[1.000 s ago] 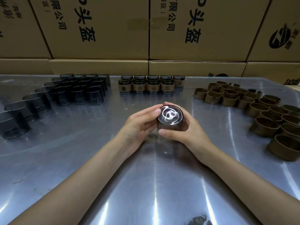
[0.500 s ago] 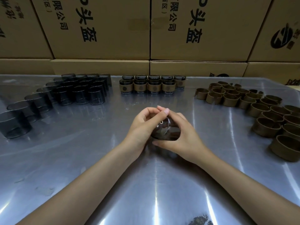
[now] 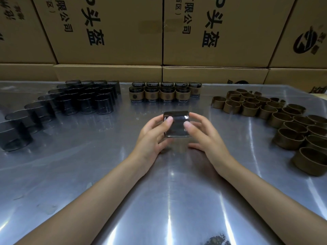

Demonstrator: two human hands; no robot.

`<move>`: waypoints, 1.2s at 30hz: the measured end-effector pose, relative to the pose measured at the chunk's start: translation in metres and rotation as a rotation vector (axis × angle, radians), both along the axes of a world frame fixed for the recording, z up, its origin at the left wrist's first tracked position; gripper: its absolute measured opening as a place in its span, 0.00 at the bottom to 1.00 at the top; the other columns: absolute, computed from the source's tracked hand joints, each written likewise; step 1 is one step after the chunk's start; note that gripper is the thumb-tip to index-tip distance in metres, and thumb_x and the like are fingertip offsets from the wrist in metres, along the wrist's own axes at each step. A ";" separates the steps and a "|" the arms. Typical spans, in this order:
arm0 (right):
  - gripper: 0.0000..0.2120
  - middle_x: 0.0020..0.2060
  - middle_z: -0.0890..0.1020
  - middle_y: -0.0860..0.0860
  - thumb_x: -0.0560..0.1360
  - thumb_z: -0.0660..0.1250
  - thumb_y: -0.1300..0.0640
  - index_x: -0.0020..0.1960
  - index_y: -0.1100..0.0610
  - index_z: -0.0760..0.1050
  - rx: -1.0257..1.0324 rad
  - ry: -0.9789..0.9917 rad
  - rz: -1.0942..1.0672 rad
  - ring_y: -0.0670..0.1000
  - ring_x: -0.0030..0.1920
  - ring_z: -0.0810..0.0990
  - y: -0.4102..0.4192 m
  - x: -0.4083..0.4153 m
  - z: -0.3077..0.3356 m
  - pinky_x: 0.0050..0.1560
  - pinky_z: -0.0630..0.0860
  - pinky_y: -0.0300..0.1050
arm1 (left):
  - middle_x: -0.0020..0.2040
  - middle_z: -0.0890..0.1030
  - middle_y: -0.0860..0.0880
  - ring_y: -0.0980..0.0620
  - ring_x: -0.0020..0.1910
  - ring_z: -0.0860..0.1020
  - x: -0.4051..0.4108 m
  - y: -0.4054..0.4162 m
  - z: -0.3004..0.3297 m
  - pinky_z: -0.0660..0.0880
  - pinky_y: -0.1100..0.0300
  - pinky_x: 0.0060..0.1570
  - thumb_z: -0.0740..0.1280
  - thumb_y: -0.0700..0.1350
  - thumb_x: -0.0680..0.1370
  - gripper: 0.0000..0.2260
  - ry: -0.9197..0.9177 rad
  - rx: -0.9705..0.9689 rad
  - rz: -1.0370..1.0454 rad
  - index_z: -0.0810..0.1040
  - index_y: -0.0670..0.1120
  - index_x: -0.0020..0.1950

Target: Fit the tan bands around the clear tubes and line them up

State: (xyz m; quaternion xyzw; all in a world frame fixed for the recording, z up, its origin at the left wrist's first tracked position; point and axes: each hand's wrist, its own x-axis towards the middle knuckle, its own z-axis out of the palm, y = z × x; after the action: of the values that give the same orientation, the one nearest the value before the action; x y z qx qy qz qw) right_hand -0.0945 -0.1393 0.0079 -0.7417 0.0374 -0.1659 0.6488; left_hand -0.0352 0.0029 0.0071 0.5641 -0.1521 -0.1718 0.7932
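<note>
Above the middle of the steel table [image 3: 88, 174], both hands hold one clear smoky tube [image 3: 177, 127] on its side, with no band showing on it. My left hand [image 3: 152, 137] grips its left end, thumb on top. Its right end is gripped by my right hand [image 3: 205, 137], thumb also on top. Several bare clear tubes [image 3: 85, 101] stand in rows at the back left. Finished tubes wearing tan bands [image 3: 163, 93] stand lined up in two rows at the back centre. Loose tan bands [image 3: 276, 114] crowd the right side.
Stacked cardboard boxes [image 3: 109, 32] with black print form a wall right behind the table. The bare tubes curve along the left edge toward me, and the loose bands curve along the right edge.
The tube was upright with its opening toward me; both hands have turned it onto its side and lifted it slightly farther away. The fingers that covered it have spread apart.
</note>
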 end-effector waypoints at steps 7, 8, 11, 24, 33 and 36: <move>0.25 0.55 0.83 0.50 0.68 0.69 0.44 0.62 0.51 0.75 0.179 0.074 0.123 0.51 0.45 0.85 -0.013 0.004 -0.001 0.41 0.79 0.39 | 0.58 0.81 0.47 0.49 0.59 0.80 0.006 -0.001 -0.007 0.76 0.55 0.58 0.70 0.43 0.69 0.24 -0.080 -0.036 -0.066 0.74 0.44 0.66; 0.26 0.56 0.83 0.49 0.66 0.71 0.48 0.63 0.51 0.75 0.214 0.052 0.146 0.51 0.48 0.85 -0.016 0.004 -0.002 0.41 0.79 0.39 | 0.59 0.81 0.48 0.50 0.59 0.79 0.006 -0.001 -0.007 0.75 0.56 0.59 0.70 0.44 0.69 0.25 -0.091 -0.024 -0.077 0.74 0.46 0.66; 0.28 0.56 0.82 0.44 0.63 0.74 0.59 0.62 0.48 0.75 0.279 -0.045 0.190 0.46 0.53 0.83 -0.022 0.004 -0.007 0.44 0.79 0.39 | 0.64 0.79 0.50 0.52 0.62 0.78 0.007 0.000 -0.005 0.74 0.55 0.62 0.71 0.56 0.68 0.29 -0.150 0.154 -0.045 0.73 0.51 0.68; 0.30 0.63 0.76 0.45 0.63 0.70 0.34 0.64 0.37 0.70 0.193 0.107 0.166 0.50 0.61 0.79 -0.018 0.009 -0.004 0.47 0.80 0.46 | 0.64 0.79 0.52 0.56 0.64 0.77 0.014 0.015 -0.006 0.78 0.59 0.54 0.79 0.43 0.65 0.28 -0.144 0.114 -0.104 0.76 0.52 0.64; 0.20 0.58 0.80 0.52 0.66 0.72 0.56 0.59 0.50 0.77 0.287 0.008 0.180 0.51 0.54 0.83 -0.023 0.010 -0.007 0.43 0.79 0.43 | 0.67 0.76 0.49 0.51 0.62 0.78 0.014 0.013 -0.005 0.76 0.55 0.62 0.75 0.43 0.70 0.29 -0.150 0.107 -0.197 0.71 0.50 0.69; 0.24 0.59 0.78 0.52 0.66 0.71 0.64 0.61 0.51 0.77 0.319 -0.075 0.241 0.51 0.54 0.83 -0.026 0.009 -0.011 0.46 0.79 0.43 | 0.66 0.76 0.47 0.53 0.61 0.79 0.012 0.010 -0.002 0.75 0.58 0.62 0.73 0.54 0.68 0.31 -0.119 0.143 -0.140 0.70 0.49 0.69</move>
State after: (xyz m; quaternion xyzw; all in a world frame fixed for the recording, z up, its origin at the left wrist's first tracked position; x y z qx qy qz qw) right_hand -0.0857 -0.1653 -0.0027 -0.6219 -0.0496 -0.1066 0.7742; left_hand -0.0230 0.0127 0.0050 0.6165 -0.2251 -0.2035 0.7265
